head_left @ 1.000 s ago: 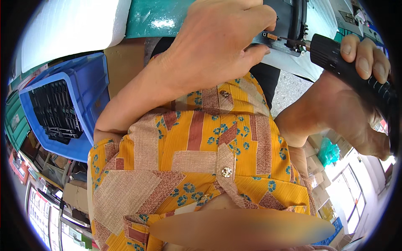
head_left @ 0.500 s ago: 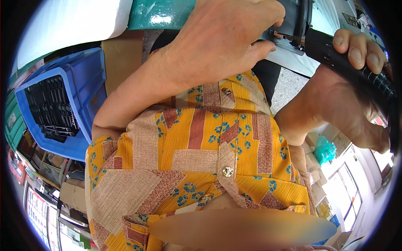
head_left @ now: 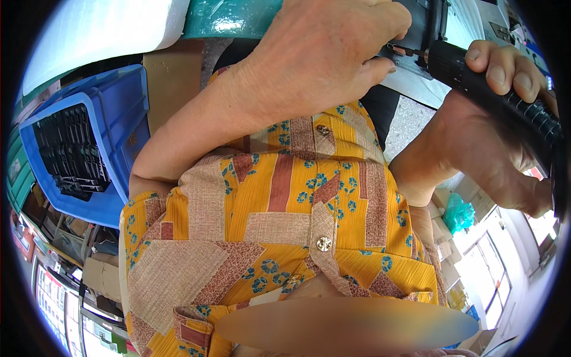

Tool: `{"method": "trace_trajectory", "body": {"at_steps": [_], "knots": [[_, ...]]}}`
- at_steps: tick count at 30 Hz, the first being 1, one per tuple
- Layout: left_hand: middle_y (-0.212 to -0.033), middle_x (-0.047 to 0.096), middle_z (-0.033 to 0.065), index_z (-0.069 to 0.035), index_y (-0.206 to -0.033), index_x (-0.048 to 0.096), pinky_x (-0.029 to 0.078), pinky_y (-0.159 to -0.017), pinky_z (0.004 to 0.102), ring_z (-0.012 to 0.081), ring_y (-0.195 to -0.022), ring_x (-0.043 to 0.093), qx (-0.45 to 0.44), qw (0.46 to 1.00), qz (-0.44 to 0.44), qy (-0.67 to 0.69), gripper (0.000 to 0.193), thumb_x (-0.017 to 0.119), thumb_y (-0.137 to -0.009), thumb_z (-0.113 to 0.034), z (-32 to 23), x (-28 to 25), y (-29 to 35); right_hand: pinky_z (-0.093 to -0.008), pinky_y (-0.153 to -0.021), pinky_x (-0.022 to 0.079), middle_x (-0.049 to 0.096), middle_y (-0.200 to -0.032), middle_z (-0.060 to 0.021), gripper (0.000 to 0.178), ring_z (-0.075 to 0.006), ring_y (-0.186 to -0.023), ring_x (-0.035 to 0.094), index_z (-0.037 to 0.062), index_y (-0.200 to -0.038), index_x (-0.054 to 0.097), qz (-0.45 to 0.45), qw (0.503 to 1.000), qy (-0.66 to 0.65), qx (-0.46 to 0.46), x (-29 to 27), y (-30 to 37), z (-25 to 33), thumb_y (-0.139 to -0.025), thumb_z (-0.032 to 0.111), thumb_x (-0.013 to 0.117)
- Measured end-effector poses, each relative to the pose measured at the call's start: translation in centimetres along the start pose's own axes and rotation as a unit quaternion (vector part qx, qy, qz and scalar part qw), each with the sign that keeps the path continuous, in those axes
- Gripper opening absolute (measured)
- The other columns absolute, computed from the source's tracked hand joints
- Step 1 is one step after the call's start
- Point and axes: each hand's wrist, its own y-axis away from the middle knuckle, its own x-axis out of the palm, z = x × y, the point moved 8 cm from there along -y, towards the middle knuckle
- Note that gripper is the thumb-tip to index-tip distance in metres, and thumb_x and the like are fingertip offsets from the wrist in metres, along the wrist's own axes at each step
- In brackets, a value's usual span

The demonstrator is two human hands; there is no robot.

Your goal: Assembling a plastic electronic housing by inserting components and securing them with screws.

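My right hand [head_left: 491, 131] is wrapped around a black electric screwdriver [head_left: 476, 77] at the upper right, its fingers over the top of the body. The screwdriver's thin bit [head_left: 417, 53] points left at a small coppery metal piece [head_left: 399, 50] on the edge of a black plastic part [head_left: 421, 21]. My left hand [head_left: 321, 56] reaches across from the left, fingers curled over that part's near side and the thumb below, close to the bit. Most of the left fingertips are hidden behind the hand. The far end of the black part is cut off by the upper edge.
A blue crate [head_left: 134, 110] at the left holds several black plastic parts [head_left: 74, 152]. White foam sheet [head_left: 113, 35] and a glossy green surface [head_left: 229, 18] lie at the upper left. Cardboard [head_left: 172, 83] stands beside the crate. A turquoise plastic bag [head_left: 458, 213] is at the right.
The screwdriver and its bit have moved slightly left and up. My left hand has shifted a little, staying at the black part. Both grips look the same.
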Motion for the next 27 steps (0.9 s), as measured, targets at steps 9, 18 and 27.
{"method": "trace_trajectory", "body": {"at_steps": [9,18,27], "knots": [[-0.092,0.051,0.0163,-0.003,-0.095,0.056,0.042,-0.092,0.0479,0.0384,-0.096,0.054,-0.006,1.000,-0.003,-0.011,0.036,0.081,-0.068,-0.001,0.1,0.0,0.1,-0.0439,-0.081,0.044,0.062,-0.098,-0.0087,0.089,-0.0241,-0.084,0.059,0.0139,-0.113,0.067,-0.007,1.000,0.012,0.000,0.1,0.0,-0.2,-0.060,0.085,0.072],[-0.091,0.051,0.0156,-0.003,-0.094,0.057,0.042,-0.094,0.0478,0.0373,-0.097,0.054,-0.010,1.000,-0.005,-0.001,0.035,0.081,-0.069,-0.002,0.2,0.1,0.1,-0.0439,-0.079,0.044,0.062,-0.097,-0.0082,0.093,-0.0240,-0.083,0.059,0.0140,-0.112,0.067,0.014,1.000,0.006,0.000,0.4,0.0,-0.9,-0.058,0.089,0.072],[-0.088,0.050,0.0149,-0.003,-0.091,0.056,0.043,-0.097,0.0499,0.0365,-0.091,0.055,-0.008,1.000,-0.016,-0.006,0.035,0.081,-0.066,-0.002,0.0,0.0,0.0,-0.0439,-0.077,0.045,0.063,-0.096,-0.0077,0.097,-0.0238,-0.081,0.059,0.0141,-0.112,0.067,0.030,1.000,0.008,-0.002,1.2,0.1,-0.8,-0.055,0.093,0.071]]}}
